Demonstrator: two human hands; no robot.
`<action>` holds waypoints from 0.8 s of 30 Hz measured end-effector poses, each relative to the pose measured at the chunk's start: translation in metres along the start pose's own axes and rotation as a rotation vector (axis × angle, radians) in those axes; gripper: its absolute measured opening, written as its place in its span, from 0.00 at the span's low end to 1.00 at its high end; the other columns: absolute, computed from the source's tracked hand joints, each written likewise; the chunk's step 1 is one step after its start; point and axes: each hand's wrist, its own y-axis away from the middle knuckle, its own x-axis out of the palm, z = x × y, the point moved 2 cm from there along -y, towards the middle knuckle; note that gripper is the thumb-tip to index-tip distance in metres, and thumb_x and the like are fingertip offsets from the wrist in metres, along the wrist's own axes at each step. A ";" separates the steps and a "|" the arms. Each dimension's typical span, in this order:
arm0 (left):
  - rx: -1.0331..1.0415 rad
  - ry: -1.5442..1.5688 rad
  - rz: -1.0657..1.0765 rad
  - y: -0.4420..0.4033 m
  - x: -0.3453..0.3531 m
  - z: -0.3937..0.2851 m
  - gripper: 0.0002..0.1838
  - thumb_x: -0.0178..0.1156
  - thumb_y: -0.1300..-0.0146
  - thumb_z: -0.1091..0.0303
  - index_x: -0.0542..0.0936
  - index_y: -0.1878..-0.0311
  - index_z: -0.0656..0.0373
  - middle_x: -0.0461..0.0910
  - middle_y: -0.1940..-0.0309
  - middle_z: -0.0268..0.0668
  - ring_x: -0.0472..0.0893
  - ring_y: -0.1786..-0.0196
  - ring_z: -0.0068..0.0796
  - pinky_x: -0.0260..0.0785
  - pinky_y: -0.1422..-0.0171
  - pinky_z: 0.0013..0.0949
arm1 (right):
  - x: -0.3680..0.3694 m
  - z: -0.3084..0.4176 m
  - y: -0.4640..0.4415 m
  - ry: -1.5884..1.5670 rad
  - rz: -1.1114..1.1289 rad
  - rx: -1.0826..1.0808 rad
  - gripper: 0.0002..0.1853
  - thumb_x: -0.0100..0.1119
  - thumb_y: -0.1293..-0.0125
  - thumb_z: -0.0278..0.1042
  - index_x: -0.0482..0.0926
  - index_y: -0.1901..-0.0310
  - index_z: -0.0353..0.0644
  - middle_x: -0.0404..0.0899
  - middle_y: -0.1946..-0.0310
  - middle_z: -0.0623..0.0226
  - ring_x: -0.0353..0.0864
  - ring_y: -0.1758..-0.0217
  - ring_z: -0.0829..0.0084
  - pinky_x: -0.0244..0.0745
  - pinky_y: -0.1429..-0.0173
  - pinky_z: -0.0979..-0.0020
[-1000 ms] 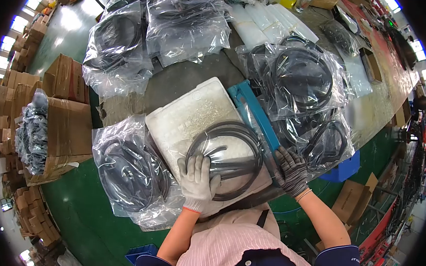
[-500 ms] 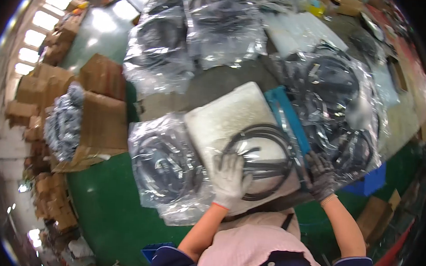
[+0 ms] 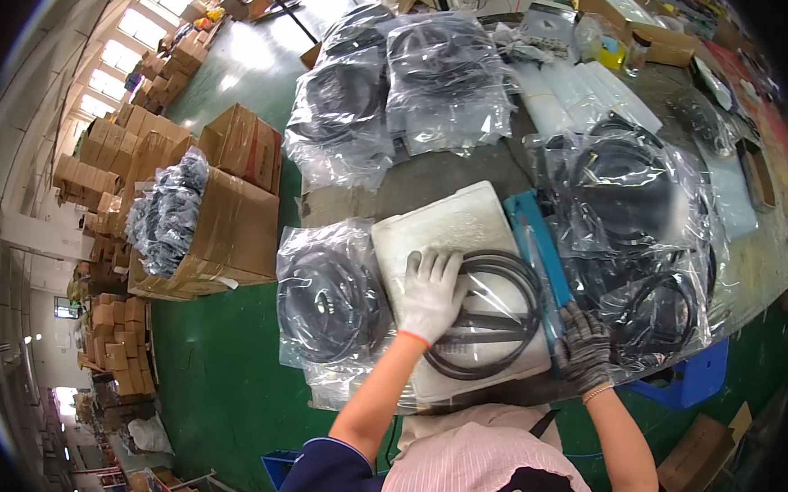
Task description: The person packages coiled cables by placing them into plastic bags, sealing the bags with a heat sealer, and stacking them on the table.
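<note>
The counter carries clear-bagged black coils along its far left corner and on its right side. Toward its near edge lies a white slab, set askew, with a flat bagged coil beside its left side and a slim teal bar along its right. The teal bar's long axis runs from the near edge toward the far side, leaning left.

On the slab's near half rests a black coil, apparently under clear film. Being nearly round, it gives no clear long axis; the dark strip across its middle lies roughly left to right.

The left hand has moved farther up the slab, its fingers now past the coil's upper left rim; I judge that it is smoothing or steadying the film there. Those fingers are almost straight, slightly spread, and grasp nothing visible. The right hand stays at the teal bar's near end, fingers bent over it; how firmly they close, I cannot tell.
</note>
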 end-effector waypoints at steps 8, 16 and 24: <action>-0.294 0.094 0.794 -0.071 0.022 0.008 0.40 0.68 0.49 0.41 0.78 0.36 0.56 0.82 0.42 0.51 0.81 0.40 0.48 0.71 0.35 0.45 | -0.006 -0.003 0.002 -0.155 -0.099 -0.022 0.29 0.59 0.41 0.40 0.76 0.35 0.48 0.75 0.34 0.63 0.75 0.37 0.58 0.68 0.34 0.53; -0.245 0.401 0.759 -0.050 -0.024 0.016 0.28 0.65 0.40 0.57 0.77 0.40 0.65 0.83 0.50 0.55 0.82 0.44 0.46 0.71 0.39 0.41 | 0.009 0.024 0.096 -1.359 -0.691 0.777 0.23 0.45 0.23 0.30 0.65 0.29 0.35 0.69 0.32 0.58 0.68 0.30 0.64 0.61 0.24 0.61; -0.507 0.799 0.576 0.077 -0.235 0.033 0.25 0.74 0.41 0.56 0.77 0.46 0.58 0.81 0.65 0.38 0.80 0.62 0.25 0.74 0.54 0.30 | -0.004 0.144 -0.008 -0.883 0.120 -0.017 0.46 0.72 0.39 0.42 0.56 0.25 0.38 0.63 0.28 0.49 0.69 0.29 0.53 0.73 0.32 0.54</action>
